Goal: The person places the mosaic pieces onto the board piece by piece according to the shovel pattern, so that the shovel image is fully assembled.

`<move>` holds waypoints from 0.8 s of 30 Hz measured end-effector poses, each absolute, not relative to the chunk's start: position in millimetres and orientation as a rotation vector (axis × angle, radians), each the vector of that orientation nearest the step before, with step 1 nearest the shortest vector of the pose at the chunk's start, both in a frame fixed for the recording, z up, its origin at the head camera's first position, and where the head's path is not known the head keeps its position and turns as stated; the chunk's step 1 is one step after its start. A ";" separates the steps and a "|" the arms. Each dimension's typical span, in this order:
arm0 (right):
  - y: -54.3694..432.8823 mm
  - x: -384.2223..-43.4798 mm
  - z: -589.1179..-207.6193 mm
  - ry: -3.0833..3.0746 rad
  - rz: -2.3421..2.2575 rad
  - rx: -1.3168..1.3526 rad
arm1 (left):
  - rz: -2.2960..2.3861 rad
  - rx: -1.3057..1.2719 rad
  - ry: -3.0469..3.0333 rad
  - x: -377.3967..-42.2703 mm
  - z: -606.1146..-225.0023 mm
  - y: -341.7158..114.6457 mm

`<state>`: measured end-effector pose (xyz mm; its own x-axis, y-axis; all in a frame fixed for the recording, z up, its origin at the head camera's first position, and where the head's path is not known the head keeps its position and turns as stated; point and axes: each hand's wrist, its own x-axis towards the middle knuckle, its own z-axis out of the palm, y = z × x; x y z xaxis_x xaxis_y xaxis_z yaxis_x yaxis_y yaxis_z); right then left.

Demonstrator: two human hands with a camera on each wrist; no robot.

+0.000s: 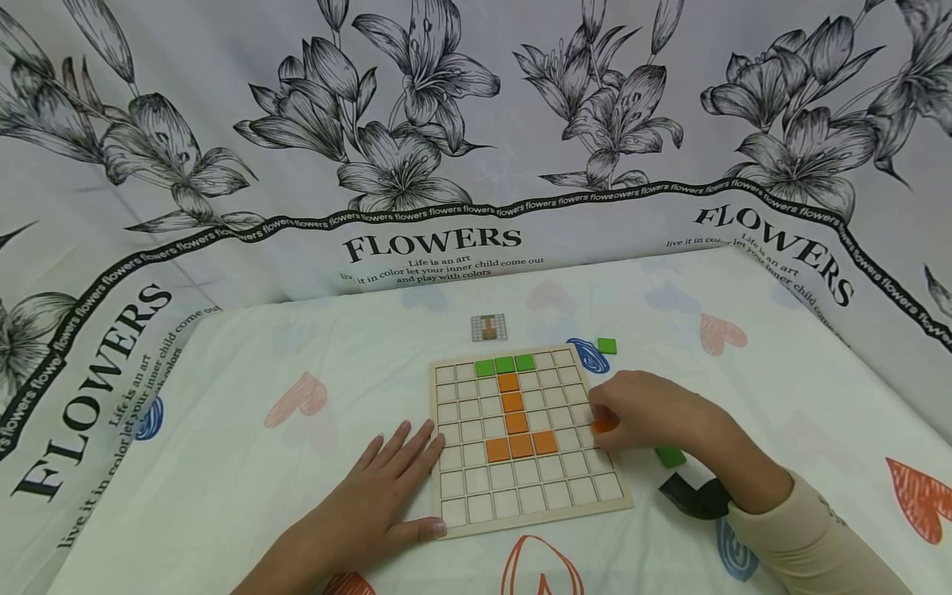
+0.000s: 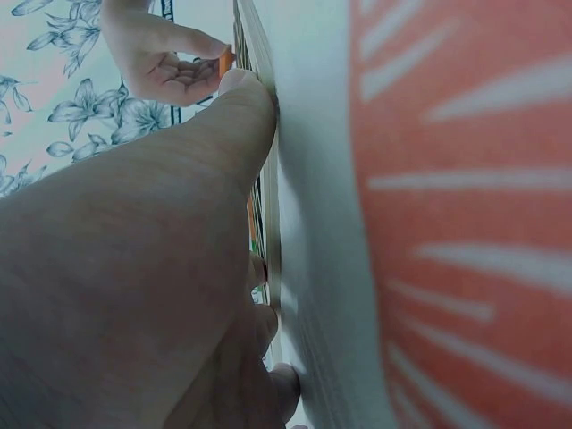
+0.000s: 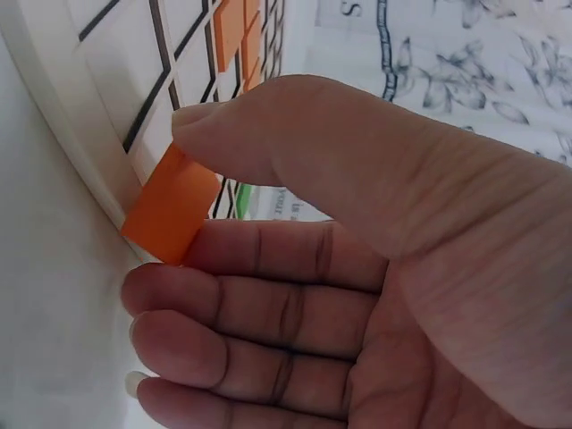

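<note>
At the right edge of the board, the right hand pinches an orange tile between thumb and forefinger, the other fingers loosely bent. The tile is tilted, close to the rim and not yet in a square; whether it touches the rim I cannot tell. The step in hand looks like bringing one more orange piece to the pattern. The next move seems to call for carrying it over the rim, turning it flat and lining its sides up with a bare square, without nudging its neighbours; which square, I cannot tell.

On the board, a column of orange tiles, three long, runs from the green row at the far side down to an orange row set crosswise, also three long. Across from the grip, the left hand lies with fingers outstretched, holding nothing; its fingertips meet the left side and its thumb the near left corner, which probably steadies the board.

Further out, a loose green tile lies off the far right corner, and a second green tile is partly hidden beside the right forearm. Beyond the far edge lies a card with a small coloured grid, all on a white sheet printed with hearts
</note>
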<state>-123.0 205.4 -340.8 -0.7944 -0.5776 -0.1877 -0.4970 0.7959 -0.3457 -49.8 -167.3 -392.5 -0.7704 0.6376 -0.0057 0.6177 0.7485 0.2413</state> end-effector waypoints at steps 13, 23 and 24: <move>197.1 -121.0 -344.0 2.752 -0.354 -0.859 | 0.347 1.023 2.847 -50.3 -392.8 -166.8; 188.2 -120.9 -352.1 2.760 -0.338 -0.914 | 0.341 1.031 2.864 -50.0 -393.9 -167.4; 186.7 -120.8 -352.9 2.760 -0.336 -0.922 | 0.341 1.030 2.864 -50.0 -393.8 -167.4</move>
